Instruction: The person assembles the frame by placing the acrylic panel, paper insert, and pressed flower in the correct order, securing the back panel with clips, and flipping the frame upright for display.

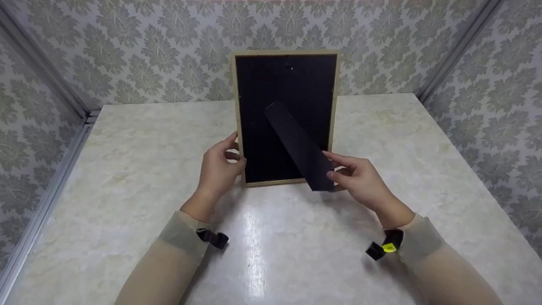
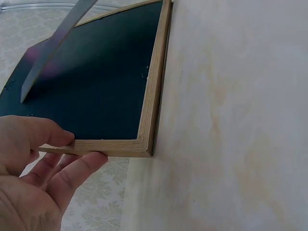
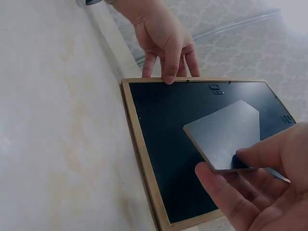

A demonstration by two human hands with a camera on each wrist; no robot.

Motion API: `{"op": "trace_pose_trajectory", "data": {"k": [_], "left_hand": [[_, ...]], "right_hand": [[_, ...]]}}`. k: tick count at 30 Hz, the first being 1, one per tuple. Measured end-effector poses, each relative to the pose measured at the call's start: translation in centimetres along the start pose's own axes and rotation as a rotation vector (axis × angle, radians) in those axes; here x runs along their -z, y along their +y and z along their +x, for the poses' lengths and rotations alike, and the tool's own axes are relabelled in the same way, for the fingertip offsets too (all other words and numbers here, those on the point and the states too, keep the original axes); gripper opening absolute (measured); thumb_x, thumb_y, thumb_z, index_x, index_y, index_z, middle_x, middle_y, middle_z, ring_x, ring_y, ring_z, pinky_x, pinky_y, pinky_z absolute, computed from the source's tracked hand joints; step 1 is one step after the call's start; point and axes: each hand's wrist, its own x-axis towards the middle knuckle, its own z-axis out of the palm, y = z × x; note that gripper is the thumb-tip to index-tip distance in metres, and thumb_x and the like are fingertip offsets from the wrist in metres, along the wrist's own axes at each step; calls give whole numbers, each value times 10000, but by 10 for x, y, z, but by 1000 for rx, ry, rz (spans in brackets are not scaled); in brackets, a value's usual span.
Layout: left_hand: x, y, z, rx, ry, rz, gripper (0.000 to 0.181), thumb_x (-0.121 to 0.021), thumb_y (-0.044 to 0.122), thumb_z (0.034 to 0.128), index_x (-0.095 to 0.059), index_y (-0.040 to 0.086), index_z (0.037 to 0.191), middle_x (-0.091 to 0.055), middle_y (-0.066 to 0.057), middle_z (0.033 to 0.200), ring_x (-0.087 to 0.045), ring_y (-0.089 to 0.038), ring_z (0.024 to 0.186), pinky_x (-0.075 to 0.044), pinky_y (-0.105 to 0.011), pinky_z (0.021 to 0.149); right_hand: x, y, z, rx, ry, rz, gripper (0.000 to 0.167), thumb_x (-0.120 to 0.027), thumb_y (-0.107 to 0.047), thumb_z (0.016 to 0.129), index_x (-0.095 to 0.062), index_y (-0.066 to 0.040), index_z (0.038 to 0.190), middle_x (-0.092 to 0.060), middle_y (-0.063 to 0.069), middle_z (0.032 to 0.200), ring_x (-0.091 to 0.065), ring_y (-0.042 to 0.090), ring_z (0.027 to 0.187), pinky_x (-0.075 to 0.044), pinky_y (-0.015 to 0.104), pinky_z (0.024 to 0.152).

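A picture frame [image 1: 262, 84] with a light wooden border and a black back stands upright on the table, its back toward me. Its black easel leg [image 1: 298, 142] slants down to the right, swung out from the backing. My left hand [image 1: 220, 164] pinches the frame's left side near the bottom, thumb on the border and fingers behind, as the left wrist view shows. With thumb and fingers, my right hand [image 1: 360, 180] pinches the lower end of the leg. In the right wrist view the leg's free end [image 3: 226, 134] stands off the backing.
The pale marbled table [image 1: 139, 169] carries the frame and has patterned wall panels [image 1: 190, 51] behind it and at both sides. Metal rails [image 1: 55, 186] run along the corners. Each wrist wears a black strap device [image 1: 214, 238].
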Motion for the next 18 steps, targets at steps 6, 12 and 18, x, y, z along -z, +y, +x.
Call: {"op": "trace_pose_trajectory", "data": {"k": [6,12,18], "left_hand": [[2,-4,2,-101,107,46,732,-772,-94,959,-593,102,1641,-773,-149,1294,-808,-302,1091,-640,-208,800],[2,-9,6,-159,188,48,633,-790,-89,961,-670,62,1564,-784,-163,1273,-808,-321,1117,-668,-487,997],[0,-14,7,-124,228,4,460,-785,-83,954,-752,30,1399,-792,-154,1270,-784,-325,1118,-607,-581,1092]], "right_hand": [[-7,0,-1,21,-10,39,547,-672,56,1070,-635,-75,1600,-706,269,1446,-771,81,970,-707,318,819],[-11,-1,0,18,-45,97,559,-675,75,1070,-606,-48,1611,-672,268,1549,-782,79,1027,-709,338,850],[-13,4,-2,9,-99,157,577,-712,86,1043,-592,3,1601,-687,247,1542,-792,74,1003,-711,357,856]]}}
